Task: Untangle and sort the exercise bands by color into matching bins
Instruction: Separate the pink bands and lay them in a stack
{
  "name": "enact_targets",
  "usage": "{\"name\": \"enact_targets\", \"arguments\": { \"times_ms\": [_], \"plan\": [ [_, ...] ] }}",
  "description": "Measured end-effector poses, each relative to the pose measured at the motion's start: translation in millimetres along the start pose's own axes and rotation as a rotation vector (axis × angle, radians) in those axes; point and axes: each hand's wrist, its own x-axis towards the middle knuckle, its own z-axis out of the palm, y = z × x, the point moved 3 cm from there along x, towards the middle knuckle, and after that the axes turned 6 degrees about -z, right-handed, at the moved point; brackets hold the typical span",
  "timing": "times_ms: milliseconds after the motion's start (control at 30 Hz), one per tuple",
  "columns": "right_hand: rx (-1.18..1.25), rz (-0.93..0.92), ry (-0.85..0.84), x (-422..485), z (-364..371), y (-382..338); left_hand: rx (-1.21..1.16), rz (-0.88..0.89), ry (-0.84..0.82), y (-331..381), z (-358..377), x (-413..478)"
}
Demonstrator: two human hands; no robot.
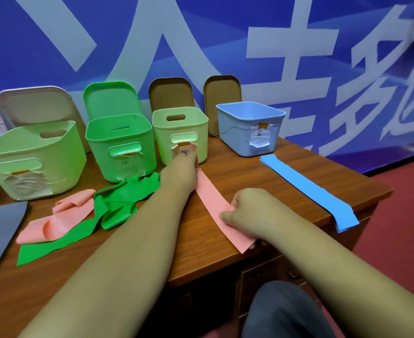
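Pink band (211, 196) overhangs desk (201, 250) edge — L grip (180, 174), R grip (247, 213) both pinching it.

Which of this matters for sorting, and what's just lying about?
Job: flat pink band, crumpled pink band, tangled green band, blue band, grey band, large pale bin, green bin, small pale bin, blue bin.
Lying about: lids leaning behind, banner.

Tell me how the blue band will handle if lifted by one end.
Probably floppy: the blue band droops where its end passes the table edge. Likely light, being thin and flat. It may slide off, since one end overhangs.
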Motion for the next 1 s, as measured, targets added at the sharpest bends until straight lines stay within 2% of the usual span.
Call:
{"name": "enact_targets", "arguments": {
  "times_ms": [300,467,667,833,1000],
  "plan": [
    [-0.412,-0.025,0.065,-7,-9,-8,-0.046,-0.082,0.050,-1,-19,-14],
    [-0.269,-0.017,0.087,-3,-9,-19,-0.063,-0.006,0.074,3,-56,-28],
    [-0.234,-0.086,0.269,-5,-3,-61,-0.338,-0.013,0.126,-36,-128,-40],
    [-0.247,-0.165,0.326,-6,6,-106,-0.194,-0.145,0.149,-127,-149,-62],
    [-0.221,-0.219,0.210,-5,27,-135,-0.156,-0.243,0.213,-181,-143,-95]
  ]
}}
